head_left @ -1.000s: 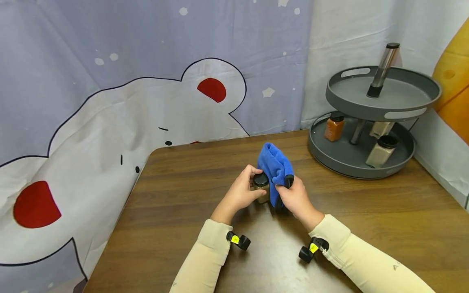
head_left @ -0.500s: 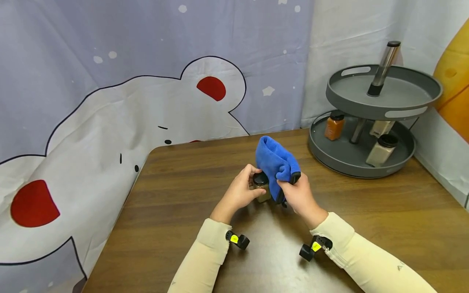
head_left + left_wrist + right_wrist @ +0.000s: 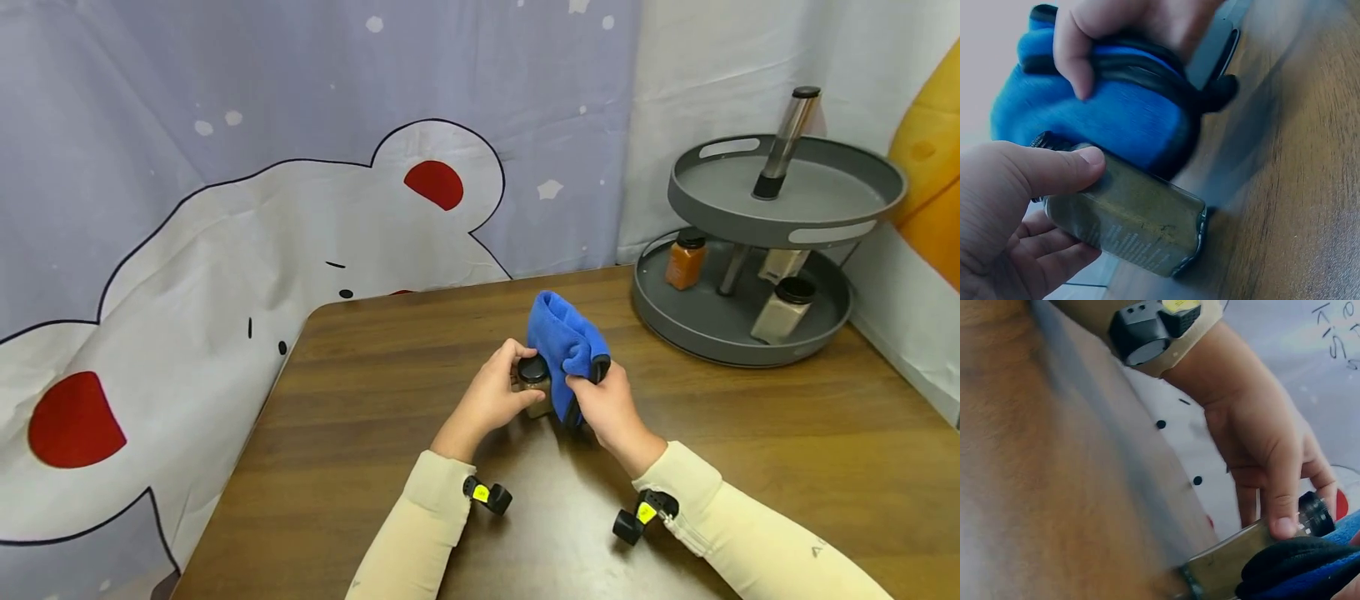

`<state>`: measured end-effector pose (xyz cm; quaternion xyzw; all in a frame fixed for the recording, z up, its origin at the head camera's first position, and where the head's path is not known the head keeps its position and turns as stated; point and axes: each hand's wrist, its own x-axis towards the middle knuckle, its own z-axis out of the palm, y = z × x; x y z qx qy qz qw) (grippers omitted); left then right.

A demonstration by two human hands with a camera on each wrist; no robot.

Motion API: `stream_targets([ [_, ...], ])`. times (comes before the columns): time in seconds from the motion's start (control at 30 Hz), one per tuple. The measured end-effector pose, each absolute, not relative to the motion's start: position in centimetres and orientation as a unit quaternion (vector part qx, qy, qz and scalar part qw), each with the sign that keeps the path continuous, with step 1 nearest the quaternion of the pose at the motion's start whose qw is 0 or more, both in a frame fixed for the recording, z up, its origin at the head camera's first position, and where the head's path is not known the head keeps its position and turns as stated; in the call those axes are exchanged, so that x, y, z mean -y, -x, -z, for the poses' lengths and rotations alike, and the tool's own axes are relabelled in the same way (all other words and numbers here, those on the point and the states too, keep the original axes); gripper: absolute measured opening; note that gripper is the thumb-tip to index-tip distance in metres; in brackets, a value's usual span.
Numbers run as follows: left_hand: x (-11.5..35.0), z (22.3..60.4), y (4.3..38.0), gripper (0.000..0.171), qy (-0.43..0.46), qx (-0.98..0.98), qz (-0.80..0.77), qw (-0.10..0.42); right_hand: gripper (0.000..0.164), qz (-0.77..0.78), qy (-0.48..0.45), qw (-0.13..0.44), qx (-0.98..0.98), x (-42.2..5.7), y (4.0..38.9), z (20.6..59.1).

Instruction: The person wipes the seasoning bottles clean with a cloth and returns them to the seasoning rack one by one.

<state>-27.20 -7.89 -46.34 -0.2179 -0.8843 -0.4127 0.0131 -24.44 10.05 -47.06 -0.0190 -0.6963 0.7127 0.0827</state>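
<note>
My left hand (image 3: 491, 393) grips a square glass spice jar (image 3: 1138, 219) with a black lid (image 3: 534, 369), thumb on one side and fingers on the other. Greenish-brown powder fills the jar, which is near the tabletop. A folded blue cloth (image 3: 557, 333) with black edging lies against the jar's right side. My right hand (image 3: 611, 407) pinches that cloth, its thumb over the near fold. In the left wrist view the cloth (image 3: 1116, 115) covers the jar's far face. Small white print shows on the jar's near side.
A grey two-tier turntable rack (image 3: 750, 354) stands at the back right. Its lower tier holds an orange spice jar (image 3: 686, 262) and two pale ones, one of them leaning (image 3: 782, 312). A printed curtain (image 3: 300, 217) hangs behind the wooden table (image 3: 390, 350).
The cloth and my right hand moved up and to the right along the jar, then came back down and left. My left hand and the jar stayed in place.
</note>
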Motion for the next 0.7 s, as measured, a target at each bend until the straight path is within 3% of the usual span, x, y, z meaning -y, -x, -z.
stream_targets([
  [0.3, 7.8, 46.2, 27.2, 0.052, 0.219, 0.883, 0.415, 0.02, 0.028, -0.656, 0.0, 0.091, 0.749, -10.3, 24.7, 47.8],
  [0.47, 7.6, 46.4, 27.2, 0.051, 0.221, 0.885, 0.41, 0.013, 0.033, -0.644, 0.006, 0.064, 0.762, -10.5, 24.8, 48.4],
  [0.7, 7.6, 46.5, 27.3, 0.052, 0.219, 0.89, 0.4, 0.021, 0.036, -0.672, -0.035, 0.107, 0.732, -10.7, 24.8, 47.6],
])
